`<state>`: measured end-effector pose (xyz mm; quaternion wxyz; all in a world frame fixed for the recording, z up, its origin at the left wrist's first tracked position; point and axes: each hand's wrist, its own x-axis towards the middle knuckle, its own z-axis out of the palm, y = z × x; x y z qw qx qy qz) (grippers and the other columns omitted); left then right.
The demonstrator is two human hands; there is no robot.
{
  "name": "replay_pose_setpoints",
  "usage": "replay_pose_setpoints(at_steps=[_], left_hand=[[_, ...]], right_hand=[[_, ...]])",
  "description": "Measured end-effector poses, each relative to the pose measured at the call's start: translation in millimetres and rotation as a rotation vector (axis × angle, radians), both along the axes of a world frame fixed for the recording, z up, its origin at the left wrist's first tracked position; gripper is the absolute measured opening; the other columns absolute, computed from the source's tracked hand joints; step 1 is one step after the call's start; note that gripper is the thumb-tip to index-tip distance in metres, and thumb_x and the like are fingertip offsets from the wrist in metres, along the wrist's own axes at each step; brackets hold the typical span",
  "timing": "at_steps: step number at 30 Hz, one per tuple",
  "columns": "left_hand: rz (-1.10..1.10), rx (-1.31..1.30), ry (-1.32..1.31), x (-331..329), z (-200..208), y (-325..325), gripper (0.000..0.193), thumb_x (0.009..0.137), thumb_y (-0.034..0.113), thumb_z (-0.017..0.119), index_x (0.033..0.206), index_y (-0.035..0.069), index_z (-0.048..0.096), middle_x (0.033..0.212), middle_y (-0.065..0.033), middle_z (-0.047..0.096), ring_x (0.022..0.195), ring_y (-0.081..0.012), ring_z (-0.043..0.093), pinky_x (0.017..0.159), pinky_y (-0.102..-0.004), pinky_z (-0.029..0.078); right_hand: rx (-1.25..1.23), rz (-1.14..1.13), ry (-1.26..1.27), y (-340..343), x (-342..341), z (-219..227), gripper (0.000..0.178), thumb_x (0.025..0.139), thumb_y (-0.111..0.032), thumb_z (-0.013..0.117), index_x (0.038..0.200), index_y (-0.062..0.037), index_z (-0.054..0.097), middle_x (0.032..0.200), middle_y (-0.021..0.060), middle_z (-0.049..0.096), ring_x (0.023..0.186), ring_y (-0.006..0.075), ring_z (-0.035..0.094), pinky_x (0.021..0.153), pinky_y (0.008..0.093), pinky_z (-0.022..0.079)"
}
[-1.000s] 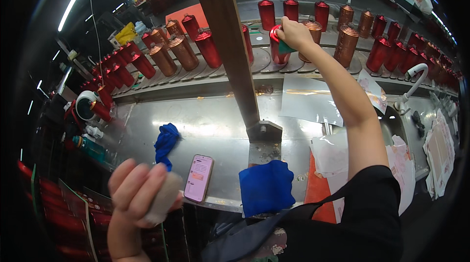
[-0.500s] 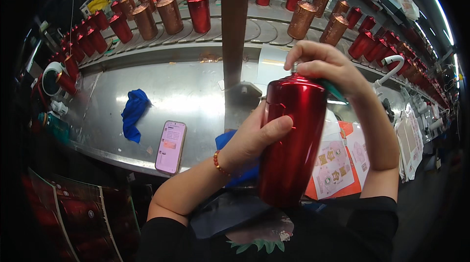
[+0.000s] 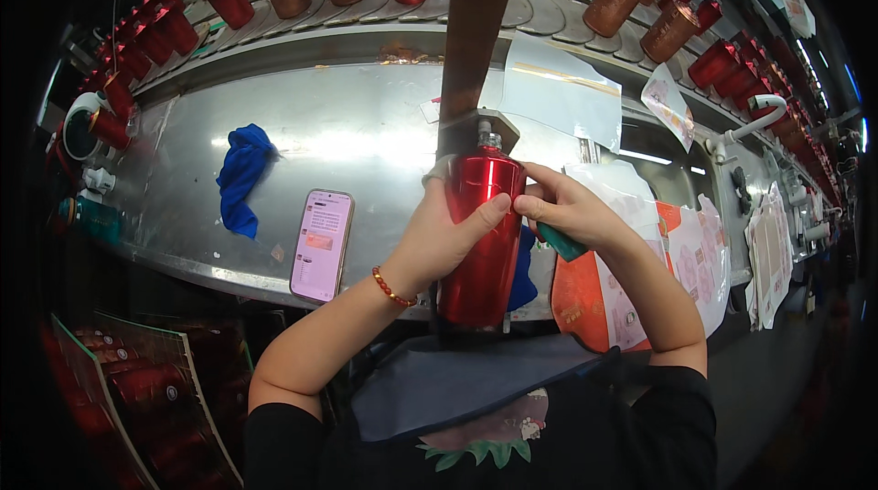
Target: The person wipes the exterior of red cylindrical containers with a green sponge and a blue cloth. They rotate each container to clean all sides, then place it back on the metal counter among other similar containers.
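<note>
A glossy red metallic bottle (image 3: 477, 284) stands tilted at the table's front edge, its clear-topped neck pointing away from me. My left hand (image 3: 444, 238) is wrapped round its left side, with the thumb lying across the front. At the bottle's right shoulder is my right hand (image 3: 581, 214), its thumb and forefinger close to the surface. A flat green piece, like a scraper (image 3: 561, 241), sticks out below the curled fingers of that hand. Behind the bottle, part of a blue cloth (image 3: 523, 275) shows.
On the metal table lie a blue cloth (image 3: 245, 179) and a phone (image 3: 320, 247). A brown post (image 3: 477, 42) rises ahead. Printed label sheets (image 3: 700, 257) lie at the right. Beyond runs a conveyor (image 3: 384, 19) with several red and copper bottles.
The bottle has come lower and left, away from my body. My right hand has left its neck and come down to its right side. The view has tipped downward.
</note>
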<state>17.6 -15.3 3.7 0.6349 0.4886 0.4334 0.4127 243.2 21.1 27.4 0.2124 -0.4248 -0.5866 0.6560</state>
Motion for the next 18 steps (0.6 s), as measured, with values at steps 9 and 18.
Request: replay_pose_setpoints(at_steps=[9,18], left_hand=[[0.023,-0.037,0.046,2.1,18.6,8.3,0.088,0.1,0.044,0.066,0.156,-0.002,0.017,0.142,-0.0216,0.049,0.127,-0.0252,0.055,0.103,-0.0365,0.05],[0.034,0.132,0.181,2.5,1.1,0.0,0.077,0.107,0.037,0.056,0.161,-0.002,0.017,0.15,-0.0185,0.044,0.134,-0.0247,0.048,0.113,-0.0351,0.039]], right_hand=[[-0.086,-0.147,0.133,3.4,-1.9,-12.8,0.064,0.103,-0.026,0.065,0.155,0.0018,0.039,0.107,0.0118,0.073,0.097,0.0116,0.065,0.083,0.0262,0.052],[0.378,-0.301,-0.438,11.4,163.1,-8.1,0.039,0.096,-0.031,0.071,0.119,0.0005,0.073,0.099,0.0106,0.077,0.089,0.015,0.072,0.081,0.03,0.055]])
